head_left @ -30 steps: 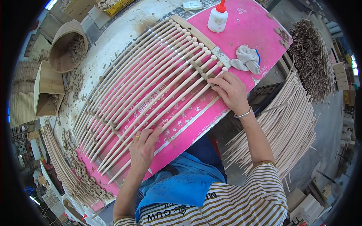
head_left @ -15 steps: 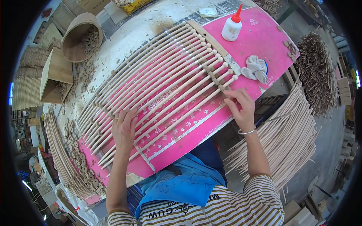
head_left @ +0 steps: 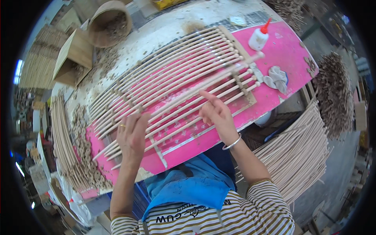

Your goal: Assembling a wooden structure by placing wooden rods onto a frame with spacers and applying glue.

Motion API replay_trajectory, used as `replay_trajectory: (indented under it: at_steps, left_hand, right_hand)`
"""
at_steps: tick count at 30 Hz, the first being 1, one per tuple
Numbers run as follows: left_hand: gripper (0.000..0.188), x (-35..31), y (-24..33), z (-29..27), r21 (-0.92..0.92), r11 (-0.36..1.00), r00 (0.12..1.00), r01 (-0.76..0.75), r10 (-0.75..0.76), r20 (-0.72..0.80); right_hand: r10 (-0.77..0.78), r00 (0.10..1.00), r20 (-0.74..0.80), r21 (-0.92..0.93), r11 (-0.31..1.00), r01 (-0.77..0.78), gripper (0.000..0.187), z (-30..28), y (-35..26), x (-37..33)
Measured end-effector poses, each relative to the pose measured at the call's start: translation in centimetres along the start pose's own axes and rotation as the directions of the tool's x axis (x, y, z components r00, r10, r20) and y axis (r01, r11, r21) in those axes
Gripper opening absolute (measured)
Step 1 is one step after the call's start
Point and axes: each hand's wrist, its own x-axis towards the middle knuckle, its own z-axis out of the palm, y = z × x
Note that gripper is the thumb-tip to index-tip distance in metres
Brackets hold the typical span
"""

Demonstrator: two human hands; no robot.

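Observation:
A row of pale wooden rods with ball ends lies across a pink board. Small brown wooden rings sit on several rods near the balls, and more rings show near the left ends. One rod, blurred by motion, sticks out to the right past its neighbours. My left hand is closed on this rod toward its left part; the fingertips are partly hidden. My right hand is over the near rods, index finger stretched toward the blurred rod, the other fingers loosely bent, nothing visible in them.
A white glue bottle with a red nozzle and a grey-white glove lie at the right. Far left stand a round tub and a wooden box. Loose rings and rod bundles flank the board.
One rod has slid rightward out of the row, its ball now past the others. My right hand has moved left from the ball ends toward the rods' middle. The whole view has shifted.

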Motion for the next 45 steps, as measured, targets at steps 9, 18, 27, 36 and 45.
replay_trajectory:
  at_steps: [9,18,27,36,45]
  left_hand:
    - [0.058,-5.0,-2.4,-6.8,0.056,0.981,0.979,0.183,-0.187,0.075]
    - [0.043,-7.0,-3.9,-5.6,-0.116,0.979,0.964,0.168,-0.139,0.228]
    - [0.020,-3.7,2.3,-1.3,-0.325,0.920,0.971,0.218,-0.170,0.169]
    - [0.019,-4.1,3.2,-1.8,-0.540,0.721,0.884,0.433,-0.223,0.410]
    - [0.021,-6.2,2.3,-3.5,-0.567,0.590,0.809,0.575,-0.303,0.504]
  right_hand:
    - [-0.027,0.982,-0.188,0.146,0.988,0.055,0.033,-0.3,-1.3,2.1]
    - [-0.010,0.982,-0.187,0.010,1.000,0.012,0.033,0.3,-0.9,1.6]
    - [0.076,0.997,0.015,0.084,0.993,-0.077,0.028,7.9,3.2,-1.7]
    - [0.076,0.959,0.273,-0.036,0.997,-0.068,0.027,7.6,4.0,-2.9]
    - [0.074,0.988,0.133,0.048,0.996,-0.081,0.026,2.7,2.5,-1.1]
